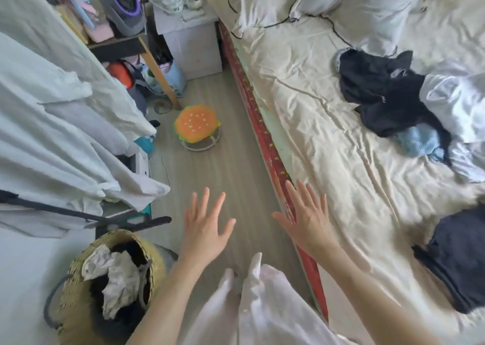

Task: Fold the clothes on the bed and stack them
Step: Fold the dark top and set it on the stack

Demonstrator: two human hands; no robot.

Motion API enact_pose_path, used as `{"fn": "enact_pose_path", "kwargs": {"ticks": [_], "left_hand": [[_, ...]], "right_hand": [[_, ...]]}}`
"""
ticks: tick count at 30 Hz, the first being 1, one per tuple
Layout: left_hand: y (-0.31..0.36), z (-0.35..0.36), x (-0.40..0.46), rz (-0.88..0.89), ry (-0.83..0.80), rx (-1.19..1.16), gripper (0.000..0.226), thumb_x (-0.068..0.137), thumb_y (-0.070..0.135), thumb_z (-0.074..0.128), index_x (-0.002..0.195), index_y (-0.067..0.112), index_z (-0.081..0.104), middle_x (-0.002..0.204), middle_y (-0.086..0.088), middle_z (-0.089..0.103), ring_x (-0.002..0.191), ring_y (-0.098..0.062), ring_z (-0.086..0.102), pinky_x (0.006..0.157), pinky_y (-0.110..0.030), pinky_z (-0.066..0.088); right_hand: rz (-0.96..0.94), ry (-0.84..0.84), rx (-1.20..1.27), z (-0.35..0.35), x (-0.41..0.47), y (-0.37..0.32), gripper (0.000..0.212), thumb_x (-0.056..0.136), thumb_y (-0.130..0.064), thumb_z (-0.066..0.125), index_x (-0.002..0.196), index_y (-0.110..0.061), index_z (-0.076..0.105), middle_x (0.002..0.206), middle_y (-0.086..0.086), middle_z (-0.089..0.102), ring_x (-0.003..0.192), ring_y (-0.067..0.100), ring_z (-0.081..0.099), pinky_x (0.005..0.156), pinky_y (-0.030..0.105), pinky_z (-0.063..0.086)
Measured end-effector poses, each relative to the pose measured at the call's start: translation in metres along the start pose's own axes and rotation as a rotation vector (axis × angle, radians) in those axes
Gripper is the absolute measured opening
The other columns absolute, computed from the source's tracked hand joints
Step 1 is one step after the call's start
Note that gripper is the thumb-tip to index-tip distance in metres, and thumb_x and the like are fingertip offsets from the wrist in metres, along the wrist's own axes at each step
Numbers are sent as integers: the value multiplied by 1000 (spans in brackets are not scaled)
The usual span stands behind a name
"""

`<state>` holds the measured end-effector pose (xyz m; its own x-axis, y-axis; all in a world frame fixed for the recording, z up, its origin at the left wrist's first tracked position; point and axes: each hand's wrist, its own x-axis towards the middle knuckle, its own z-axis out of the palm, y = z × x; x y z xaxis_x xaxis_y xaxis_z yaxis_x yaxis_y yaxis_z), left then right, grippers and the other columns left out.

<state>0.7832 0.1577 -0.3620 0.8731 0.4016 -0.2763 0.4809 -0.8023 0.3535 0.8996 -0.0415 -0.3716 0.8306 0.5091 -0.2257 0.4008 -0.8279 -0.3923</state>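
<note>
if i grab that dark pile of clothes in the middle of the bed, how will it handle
The dark clothes pile lies crumpled and limp, so it will probably sag and trail. Several pieces look tangled, including a light blue garment, so extras may lift along.

The scene is bright with soft, even daylight; its source lies outside the view. Shadows are faint and diffuse, the deepest sitting under the desk (123, 48) at upper left. The cream sheet (328, 139) carries a satiny sheen along its creases, and the pale fabric at the right edge nears overexposure. Wide-angle distortion bends the red bed edge (265, 134) and stretches the corners. Focus is soft throughout, with blur strongest at the frame borders. Both hands show slight smearing, the left hand (207, 229) and right hand (307, 221) alike.
</note>
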Motion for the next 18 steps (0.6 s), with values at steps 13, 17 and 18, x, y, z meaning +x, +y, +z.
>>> {"fn": "enact_pose_path", "kwargs": {"ticks": [13,17,18], "left_hand": [[28,-21,221,302,-193,102,63,96,48,41,151,30,15,160,-5,-7,146,-27,-14,117,-42,0],[62,-42,309,364,-212,141,64,96,47,42,151,29,17,160,-5,-5,146,-28,-13,117,-45,0],[73,-48,330,387,-213,151,63,96,47,42,151,29,17,160,-6,-4,146,-28,-12,116,-46,1]], "right_hand": [[273,92,40,-26,170,28,74,93,-59,38,152,-29,7,160,4,1,147,23,-5,119,46,-5],[314,142,60,-57,240,52,74,92,-59,40,152,-27,11,160,4,6,147,24,-1,118,46,-4],[326,149,64,-65,255,58,74,92,-60,40,152,-27,10,160,4,7,148,23,-1,117,45,-5]]}}
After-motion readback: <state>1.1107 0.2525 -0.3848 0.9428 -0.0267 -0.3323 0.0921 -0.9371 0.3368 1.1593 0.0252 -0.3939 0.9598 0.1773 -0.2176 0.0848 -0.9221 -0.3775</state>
